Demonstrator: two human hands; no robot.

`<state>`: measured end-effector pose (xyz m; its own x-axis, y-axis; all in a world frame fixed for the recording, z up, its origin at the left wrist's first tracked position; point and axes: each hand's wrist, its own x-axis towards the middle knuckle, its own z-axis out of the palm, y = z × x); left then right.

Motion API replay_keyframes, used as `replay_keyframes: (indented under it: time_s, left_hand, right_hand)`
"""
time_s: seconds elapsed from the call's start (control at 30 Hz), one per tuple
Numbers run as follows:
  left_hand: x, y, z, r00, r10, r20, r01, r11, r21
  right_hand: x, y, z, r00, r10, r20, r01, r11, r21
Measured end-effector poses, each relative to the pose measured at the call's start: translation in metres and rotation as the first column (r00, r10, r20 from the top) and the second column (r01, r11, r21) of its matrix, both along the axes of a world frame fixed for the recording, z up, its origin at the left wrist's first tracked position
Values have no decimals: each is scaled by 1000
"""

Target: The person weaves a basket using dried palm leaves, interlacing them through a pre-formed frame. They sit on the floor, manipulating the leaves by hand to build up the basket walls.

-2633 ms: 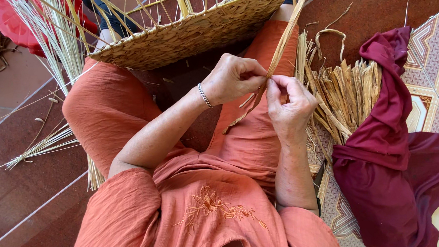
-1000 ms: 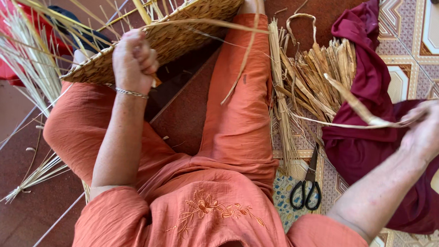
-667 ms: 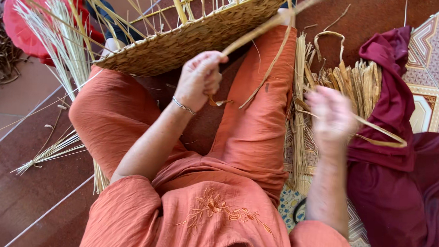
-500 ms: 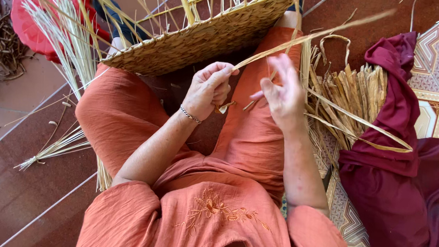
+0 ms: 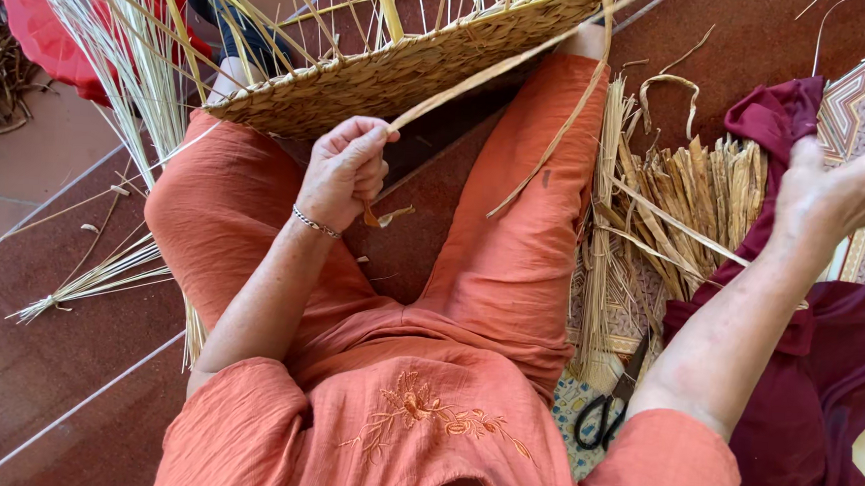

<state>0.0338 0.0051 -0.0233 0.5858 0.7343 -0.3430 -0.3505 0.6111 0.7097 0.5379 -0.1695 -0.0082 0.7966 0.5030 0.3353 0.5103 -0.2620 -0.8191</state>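
Note:
I sit on the floor in orange clothes with a half-woven straw basket (image 5: 392,73) propped on my knees, its loose stakes pointing up. My left hand (image 5: 343,169) is closed just below the basket's rim and pinches the end of a long flat straw strand (image 5: 501,69), which runs up and to the right across the basket. My right hand (image 5: 840,185) is stretched far to the right above a maroon cloth (image 5: 830,372). Its fingertips run off the frame edge, so its grip is hidden. A thin strand (image 5: 690,232) passes under that forearm.
A bundle of dried flat straw (image 5: 692,188) lies beside my right leg, with black-handled scissors (image 5: 606,405) below it. Pale thin reeds (image 5: 117,49) stand at the left, and more reeds (image 5: 95,280) lie on the brown tiles. A red object (image 5: 44,25) is at top left.
My hands were together at the strand below the basket. Now my right hand has swung far out to the right, while my left hand keeps hold under the rim.

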Motion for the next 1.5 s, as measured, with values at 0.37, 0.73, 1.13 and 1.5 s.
replay_keyframes:
  time_s: [0.37,0.73,1.13,1.5]
  left_hand:
    - [45,-47,-29,984,-177,-21,176,983,-54]
    - [22,-95,-78,572,-249,-782,797,396,456]
    - [96,35,-23,935,181,-304,103,683,723]
    - [94,41,-19,937,194,-290,69,714,697]
  right_hand:
    - [-182,64,-15,405,497,-767,-288,866,409]
    - [-186,110,-17,456,637,-622,-329,770,547]
    - [-246,118,-35,371,588,-719,-489,782,387]
    - [-254,129,-40,371,575,-729,-563,764,315]
